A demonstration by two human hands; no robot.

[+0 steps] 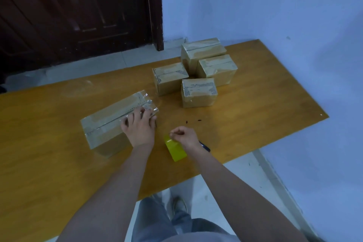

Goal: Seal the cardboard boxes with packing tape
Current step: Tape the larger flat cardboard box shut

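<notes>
My left hand (pixel 139 127) presses flat, fingers spread, on the near box (pixel 115 122) at the table (pixel 255 116) centre, smoothing clear tape (pixel 150 107). Right hand (pixel 183 136) is curled round the yellow dispenser (pixel 174 148). I'd rub the loose end down firmly; 4 sealed boxes (pixel 198 73) wait behind.

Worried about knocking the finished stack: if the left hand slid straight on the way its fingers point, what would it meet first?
Probably loose tape off the box end under the left hand; beyond, bare table, perhaps the nearest sealed box.
</notes>
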